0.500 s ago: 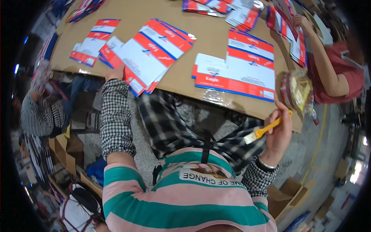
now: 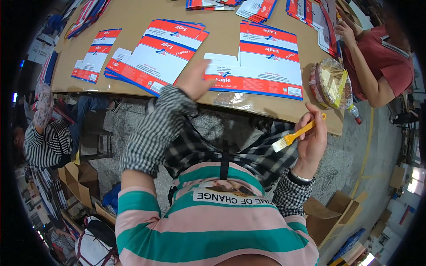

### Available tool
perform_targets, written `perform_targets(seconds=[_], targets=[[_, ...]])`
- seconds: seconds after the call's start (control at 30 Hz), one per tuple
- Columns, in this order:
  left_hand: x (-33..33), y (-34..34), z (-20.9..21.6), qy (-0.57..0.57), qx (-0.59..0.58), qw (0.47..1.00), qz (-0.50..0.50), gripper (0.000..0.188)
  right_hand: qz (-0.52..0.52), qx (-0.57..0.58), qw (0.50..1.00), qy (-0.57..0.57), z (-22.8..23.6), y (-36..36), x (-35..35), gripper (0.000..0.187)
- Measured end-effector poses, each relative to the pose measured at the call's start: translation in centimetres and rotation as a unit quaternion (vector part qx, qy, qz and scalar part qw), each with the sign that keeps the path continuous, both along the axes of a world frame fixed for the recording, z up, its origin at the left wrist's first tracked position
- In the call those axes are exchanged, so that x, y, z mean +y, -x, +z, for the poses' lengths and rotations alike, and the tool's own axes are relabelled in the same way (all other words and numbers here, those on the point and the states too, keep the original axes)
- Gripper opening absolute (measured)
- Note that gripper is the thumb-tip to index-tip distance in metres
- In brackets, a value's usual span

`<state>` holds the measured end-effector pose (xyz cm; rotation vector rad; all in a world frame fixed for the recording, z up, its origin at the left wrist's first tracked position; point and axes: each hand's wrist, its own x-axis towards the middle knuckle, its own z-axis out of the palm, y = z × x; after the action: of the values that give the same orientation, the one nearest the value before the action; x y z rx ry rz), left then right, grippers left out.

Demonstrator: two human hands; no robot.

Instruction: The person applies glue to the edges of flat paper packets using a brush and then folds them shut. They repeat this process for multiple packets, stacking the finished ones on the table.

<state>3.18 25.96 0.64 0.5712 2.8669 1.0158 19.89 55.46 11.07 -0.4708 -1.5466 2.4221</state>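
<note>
My right hand is closed around the yellow handle of a flat brush. The brush's pale bristles point left, just off the table's near edge. My left hand hangs over the near edge with nothing in it, fingers stretched out and a little blurred. It lies between a fanned stack of flat printed cartons on the left and a spread flat carton on the right. Both are red, white and blue. A single smaller carton piece rests farther left on the table.
Brown board covers the table, and more carton stacks lie along its far side. A plastic-wrapped bowl of pale paste stands at the right corner. Beyond it a person in a red shirt handles cartons. Open cardboard boxes stand on the floor.
My left hand has let go of the fanned stack's near left edge and moved right, toward the spread carton. My right hand still holds the brush. The whole view has shifted slightly.
</note>
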Motion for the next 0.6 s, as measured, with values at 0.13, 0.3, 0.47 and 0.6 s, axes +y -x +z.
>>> perform_targets(seconds=[0.13, 0.3, 0.47, 0.6], targets=[[5.7, 1.1, 2.2, 0.205, -0.05, 0.975, -0.064, 0.082, 0.005, 0.027, 1.0, -0.011, 0.3, -0.6, -0.1, 0.037], [7.1, 2.2, 3.8, 0.308, -0.153, 0.934, -0.093, 0.087, -0.016, -0.003, 1.0, 0.0, -0.7, -1.5, 0.9, 0.036], [6.5, 0.4, 2.4, 0.141, -0.078, 0.986, -0.04, 0.066, -0.007, -0.008, 1.0, 0.012, -1.1, -1.3, 1.1, 0.035], [5.1, -0.6, -0.9, 0.018, 0.039, 0.999, -0.013, 0.05, 0.013, -0.008, 1.0, 0.014, -1.3, -0.4, 0.9, 0.034]])
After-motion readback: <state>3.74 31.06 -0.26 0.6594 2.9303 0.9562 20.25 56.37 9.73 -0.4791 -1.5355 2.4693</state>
